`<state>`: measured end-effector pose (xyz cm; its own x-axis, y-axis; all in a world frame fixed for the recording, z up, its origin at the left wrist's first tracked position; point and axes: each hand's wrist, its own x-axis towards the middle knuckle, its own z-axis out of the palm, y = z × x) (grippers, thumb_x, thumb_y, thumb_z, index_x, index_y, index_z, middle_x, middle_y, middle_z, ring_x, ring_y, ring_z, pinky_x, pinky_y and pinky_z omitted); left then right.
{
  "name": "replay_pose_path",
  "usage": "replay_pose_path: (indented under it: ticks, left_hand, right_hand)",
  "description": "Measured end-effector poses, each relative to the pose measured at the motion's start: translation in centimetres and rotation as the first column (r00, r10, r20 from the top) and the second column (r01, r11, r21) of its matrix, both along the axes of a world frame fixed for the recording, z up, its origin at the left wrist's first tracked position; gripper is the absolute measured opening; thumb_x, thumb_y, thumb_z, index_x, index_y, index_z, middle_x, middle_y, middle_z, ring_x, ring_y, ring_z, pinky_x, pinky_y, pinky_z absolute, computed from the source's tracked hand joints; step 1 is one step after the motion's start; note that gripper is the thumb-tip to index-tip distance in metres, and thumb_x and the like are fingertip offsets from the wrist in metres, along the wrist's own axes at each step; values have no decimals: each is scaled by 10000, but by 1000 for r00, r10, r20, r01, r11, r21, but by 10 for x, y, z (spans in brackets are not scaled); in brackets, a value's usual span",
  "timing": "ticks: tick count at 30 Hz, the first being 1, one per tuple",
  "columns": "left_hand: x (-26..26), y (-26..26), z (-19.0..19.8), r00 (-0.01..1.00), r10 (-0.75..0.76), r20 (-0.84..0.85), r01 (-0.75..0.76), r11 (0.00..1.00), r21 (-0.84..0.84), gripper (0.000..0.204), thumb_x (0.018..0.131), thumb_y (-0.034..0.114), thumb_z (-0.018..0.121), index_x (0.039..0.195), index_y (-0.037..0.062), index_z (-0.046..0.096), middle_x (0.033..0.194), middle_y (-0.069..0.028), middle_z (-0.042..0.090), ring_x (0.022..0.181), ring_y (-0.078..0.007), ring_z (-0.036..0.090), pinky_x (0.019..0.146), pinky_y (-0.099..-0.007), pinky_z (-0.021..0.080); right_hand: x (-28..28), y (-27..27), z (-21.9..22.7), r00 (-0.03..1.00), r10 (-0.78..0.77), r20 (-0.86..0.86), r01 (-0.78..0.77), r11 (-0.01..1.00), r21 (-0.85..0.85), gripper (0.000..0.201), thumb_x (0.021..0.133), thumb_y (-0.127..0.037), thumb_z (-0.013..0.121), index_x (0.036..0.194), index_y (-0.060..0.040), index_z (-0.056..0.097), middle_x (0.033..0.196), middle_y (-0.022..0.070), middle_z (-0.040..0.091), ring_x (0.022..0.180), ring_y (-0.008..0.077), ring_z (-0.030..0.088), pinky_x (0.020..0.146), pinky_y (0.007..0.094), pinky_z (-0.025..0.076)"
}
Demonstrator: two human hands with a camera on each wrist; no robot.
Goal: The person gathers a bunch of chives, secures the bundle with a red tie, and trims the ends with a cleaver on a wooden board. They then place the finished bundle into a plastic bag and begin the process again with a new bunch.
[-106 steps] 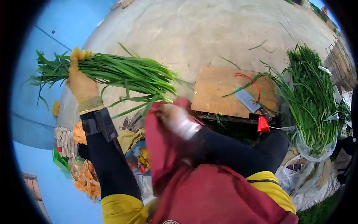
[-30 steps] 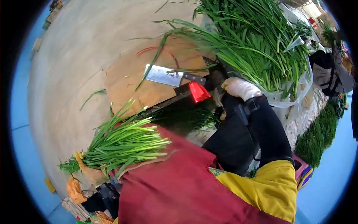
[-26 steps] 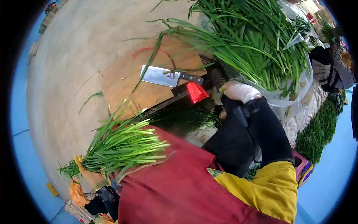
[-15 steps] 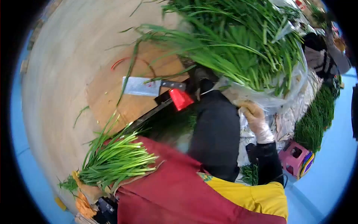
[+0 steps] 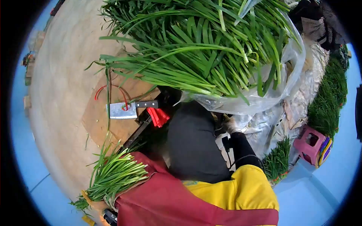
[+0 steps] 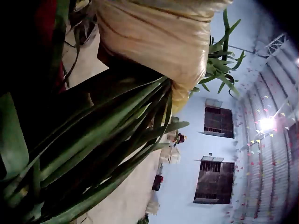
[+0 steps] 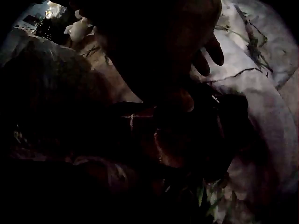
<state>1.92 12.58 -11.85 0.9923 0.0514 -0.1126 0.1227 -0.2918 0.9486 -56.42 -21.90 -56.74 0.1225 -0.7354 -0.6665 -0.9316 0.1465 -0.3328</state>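
Right, your left hand [image 5: 97,206] is curled round the leafy part of the bunch of greens [image 5: 117,171], which lies along the left edge of your red apron [image 5: 162,192], pale stalk ends pointing across your lap. Your right hand [image 5: 234,123] is down beside your dark trouser leg [image 5: 198,139], below the plastic bag [image 5: 260,107]; the wrist view there is so dark that I cannot tell whether its fingers are spread or pinching anything. To do this reach well, I'd grip the bunch just firmly enough that the stalk ends lie even, and feel your way down without tugging the bag, since its big heap of greens [image 5: 211,56] could slide. Mind the knife [image 5: 122,110] too: it lies on the wooden board [image 5: 122,128], its handle at the edge nearest your leg, beside some red strips [image 5: 157,116], and a sleeve might catch it. The pale floor [image 5: 60,94] spreads beyond the board's far edge, with a pink stool [image 5: 309,145] off to the right. In the left wrist view the room shows barred windows [image 6: 218,122], a bright lamp [image 6: 267,124] and strings of little flags.
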Motion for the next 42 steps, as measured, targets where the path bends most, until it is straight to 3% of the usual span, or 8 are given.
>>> replay_pose_path:
  ticks: [5,9,16,24,33,36,38,42]
  left_hand:
    - [17,45,-1,954,-266,138,210,922,326,435,993,291,507,1411,170,482,1220,-113,571,1038,-257,584,901,-411,529]
    - [1,18,0,995,-99,-25,94,982,-161,434,991,269,508,1413,173,480,1201,-116,578,1008,-253,598,879,-408,541]
    - [-1,23,-10,976,-145,-164,99,961,-258,493,965,509,513,1153,66,620,1108,-88,656,960,-231,626,848,-395,527]
    - [8,46,-28,979,-202,26,196,900,-388,433,995,208,511,1415,118,454,1158,-60,596,949,-202,611,847,-360,539]
    - [8,39,-23,983,-65,-170,-47,811,-584,239,929,385,652,864,155,652,856,25,666,807,-118,624,740,-319,533]
    - [9,39,-23,961,-126,-246,-97,679,-728,231,937,371,646,867,151,665,841,22,672,774,-113,637,688,-306,540]
    - [23,50,-40,944,-217,-248,-72,599,-798,226,942,364,640,872,151,666,847,21,675,762,-110,639,678,-298,541]
    - [17,41,-36,979,-131,-159,-49,601,-798,203,939,339,653,863,151,645,834,34,663,746,-94,619,687,-285,532]
  right_hand:
    - [18,-11,-5,939,-330,92,303,925,231,441,765,-149,650,1196,-55,634,1061,158,700,1014,282,652,869,350,509]
    - [5,-7,32,705,-496,507,590,807,-32,309,794,-123,633,1081,-45,718,994,154,724,920,274,690,851,354,511]
    - [13,4,270,615,-159,773,617,707,-345,210,857,-16,591,1025,15,712,1051,101,687,999,205,626,922,298,468]
    - [42,8,460,382,7,924,745,590,-312,195,896,-90,585,999,23,707,981,95,706,931,180,645,873,288,487]
    - [180,49,632,-130,-154,980,123,978,170,437,899,-91,569,1312,44,528,1153,246,644,1070,314,653,882,405,560]
    - [228,58,645,194,-51,980,-330,937,114,509,882,-48,616,1376,-3,499,1260,165,618,1163,277,606,981,378,490]
    - [247,31,634,12,810,587,-673,441,-594,456,882,-45,617,1332,-32,549,1198,165,648,1061,260,655,902,334,511]
    - [227,-23,567,677,635,371,-439,754,-489,326,879,-127,602,1199,-79,643,948,162,690,845,336,680,725,391,538]
